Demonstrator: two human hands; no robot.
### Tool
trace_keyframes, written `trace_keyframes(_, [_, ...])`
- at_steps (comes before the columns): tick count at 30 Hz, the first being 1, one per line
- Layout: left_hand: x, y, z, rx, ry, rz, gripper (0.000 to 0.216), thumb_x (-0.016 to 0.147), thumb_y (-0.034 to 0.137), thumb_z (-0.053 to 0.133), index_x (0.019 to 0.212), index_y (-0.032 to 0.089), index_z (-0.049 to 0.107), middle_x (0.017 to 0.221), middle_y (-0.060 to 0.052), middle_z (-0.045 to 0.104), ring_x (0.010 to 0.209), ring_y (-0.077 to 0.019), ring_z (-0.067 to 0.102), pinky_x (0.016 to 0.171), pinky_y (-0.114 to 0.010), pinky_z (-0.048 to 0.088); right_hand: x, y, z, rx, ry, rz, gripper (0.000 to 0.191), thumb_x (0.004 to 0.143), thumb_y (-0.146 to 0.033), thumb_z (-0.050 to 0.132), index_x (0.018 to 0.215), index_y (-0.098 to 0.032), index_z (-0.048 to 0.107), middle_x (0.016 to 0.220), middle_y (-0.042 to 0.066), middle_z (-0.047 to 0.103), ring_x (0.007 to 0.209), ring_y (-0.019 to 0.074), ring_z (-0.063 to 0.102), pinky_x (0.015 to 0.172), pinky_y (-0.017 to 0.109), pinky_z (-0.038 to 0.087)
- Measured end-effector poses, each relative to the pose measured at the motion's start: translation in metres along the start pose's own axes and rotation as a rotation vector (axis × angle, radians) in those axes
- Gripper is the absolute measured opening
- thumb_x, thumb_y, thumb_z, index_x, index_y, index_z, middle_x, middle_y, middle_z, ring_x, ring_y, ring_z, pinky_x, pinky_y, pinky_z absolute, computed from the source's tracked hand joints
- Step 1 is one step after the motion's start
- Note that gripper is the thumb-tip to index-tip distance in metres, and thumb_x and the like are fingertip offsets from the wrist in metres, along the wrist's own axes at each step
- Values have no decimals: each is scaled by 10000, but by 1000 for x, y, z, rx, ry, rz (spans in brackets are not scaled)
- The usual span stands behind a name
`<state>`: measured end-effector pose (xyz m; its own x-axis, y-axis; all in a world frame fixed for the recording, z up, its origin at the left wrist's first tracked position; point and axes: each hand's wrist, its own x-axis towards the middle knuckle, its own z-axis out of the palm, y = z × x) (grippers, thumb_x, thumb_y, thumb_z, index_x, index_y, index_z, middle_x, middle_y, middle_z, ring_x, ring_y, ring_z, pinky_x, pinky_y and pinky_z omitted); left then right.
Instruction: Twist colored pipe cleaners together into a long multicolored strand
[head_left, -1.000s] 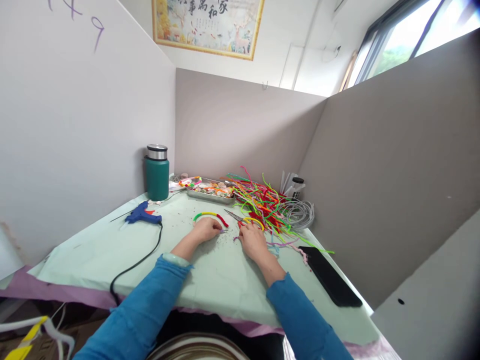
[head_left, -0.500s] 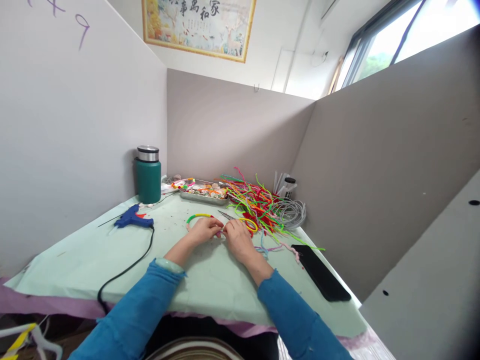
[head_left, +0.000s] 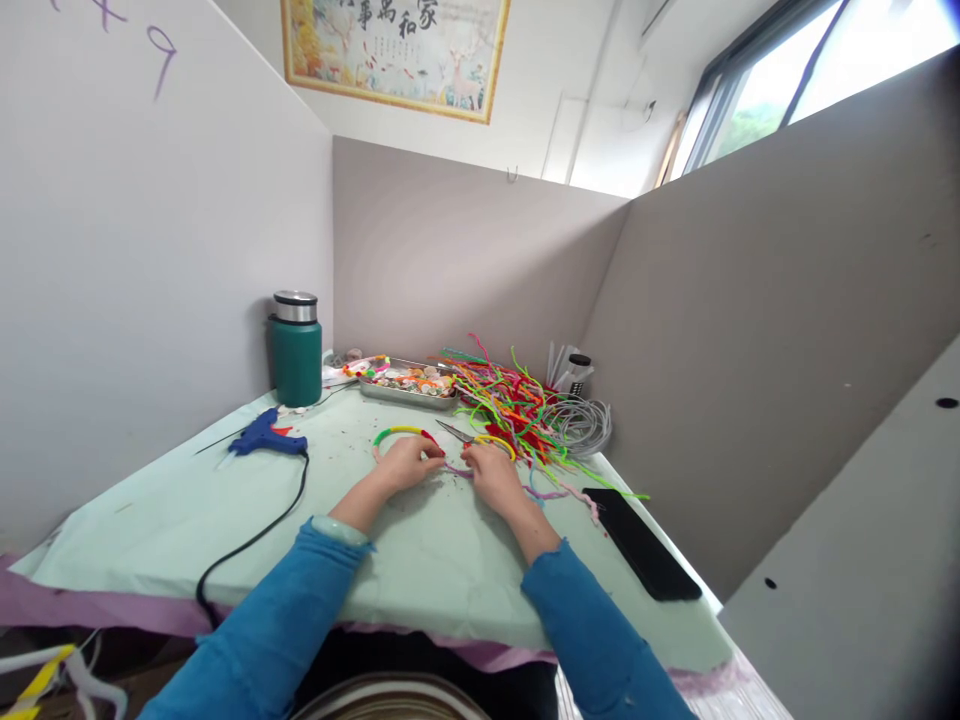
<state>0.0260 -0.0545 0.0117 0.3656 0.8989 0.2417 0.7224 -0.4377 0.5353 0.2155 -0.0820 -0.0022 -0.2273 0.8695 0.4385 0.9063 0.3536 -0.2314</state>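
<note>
My left hand (head_left: 409, 463) is closed on a curved hoop (head_left: 397, 431) wrapped in pink, green, yellow and red fuzzy segments. My right hand (head_left: 493, 474) pinches a purple pipe cleaner (head_left: 459, 470), which stretches across the short gap between my hands. Its other end goes in at my left fingertips, where its join to the hoop is hidden. Scissors (head_left: 456, 433) with yellow handles lie just beyond my right hand, blades pointing left. More purple, blue and pink pipe cleaner (head_left: 581, 493) trails on the cloth to the right of that hand.
A blue glue gun (head_left: 266, 435) with a black cord lies left, near a green flask (head_left: 296, 350). At the back are a metal tray (head_left: 409, 397) of small pieces, a heap of pipe cleaners (head_left: 510, 400) and coiled grey wire (head_left: 585, 428). A black phone-like slab (head_left: 641, 545) lies right.
My hands were close together at the fingertips. The right hand has drawn away to the right, so the purple pipe cleaner now shows between them. The left hand has barely moved.
</note>
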Motion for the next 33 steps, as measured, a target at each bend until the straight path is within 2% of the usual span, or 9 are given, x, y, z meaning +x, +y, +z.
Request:
trace_keyframes(4, [-3, 3, 3, 117, -5, 65, 234, 721, 353, 530, 875, 257, 679, 940, -41, 647, 918, -227, 542, 838, -388, 376, 1, 14, -15, 76, 65, 88, 249, 844, -184, 419, 933, -189, 651, 959, 47, 650, 913, 167, 532, 777, 241, 341])
trace_keyframes(7, [-3, 3, 6, 159, -2, 66, 216, 738, 312, 502, 828, 247, 687, 956, -50, 637, 931, -227, 535, 833, -389, 378, -3, 25, -26, 140, -49, 90, 240, 837, -244, 438, 878, -189, 668, 894, 39, 657, 818, 158, 550, 695, 233, 351])
trace_keyframes(11, [-3, 4, 8, 178, 6, 62, 213, 739, 296, 490, 794, 243, 689, 958, -51, 635, 917, -224, 539, 819, -380, 381, -11, 40, -34, 198, -240, 107, 191, 759, -309, 546, 819, -187, 679, 790, 21, 648, 706, 142, 537, 602, 220, 330])
trace_keyframes(15, [0, 3, 7, 145, 83, -7, 205, 729, 289, 489, 772, 230, 681, 939, -46, 648, 894, -223, 546, 763, -330, 396, -15, 50, -35, 165, -309, 117, 160, 719, -300, 586, 772, -174, 670, 723, 8, 628, 650, 127, 514, 557, 211, 291])
trace_keyframes(19, [6, -3, 1, 68, 195, -99, 204, 719, 276, 492, 761, 215, 682, 843, -42, 673, 779, -185, 567, 690, -267, 391, -12, 49, -33, 78, -183, 132, 211, 801, -312, 498, 796, -180, 662, 756, 25, 633, 677, 133, 508, 559, 218, 264])
trace_keyframes(22, [11, -9, -2, -37, 301, -172, 204, 703, 271, 500, 764, 195, 679, 781, -44, 674, 703, -166, 563, 630, -248, 380, -10, 46, -32, 94, -67, 163, 281, 863, -356, 415, 872, -201, 649, 779, 26, 639, 680, 132, 511, 553, 218, 253])
trace_keyframes(24, [13, -13, -4, -147, 327, -211, 207, 686, 294, 515, 769, 187, 672, 707, -38, 660, 639, -157, 550, 581, -244, 375, -10, 46, -32, 119, -24, 178, 314, 887, -371, 372, 895, -209, 641, 779, 23, 640, 676, 129, 513, 550, 216, 251])
trace_keyframes(29, [13, -14, -8, -427, 368, -330, 215, 637, 330, 529, 739, 170, 630, 461, 8, 520, 446, -120, 451, 443, -227, 332, -9, 50, -33, 112, 15, 253, 330, 889, -389, 373, 873, -194, 639, 743, 28, 635, 656, 125, 507, 551, 215, 252])
trace_keyframes(33, [11, -12, -11, -594, 414, -406, 229, 621, 337, 527, 753, 165, 601, 404, 37, 441, 384, -100, 383, 382, -210, 292, -6, 47, -29, 125, 24, 254, 363, 879, -402, 376, 784, -178, 646, 694, 26, 620, 637, 124, 503, 538, 217, 255])
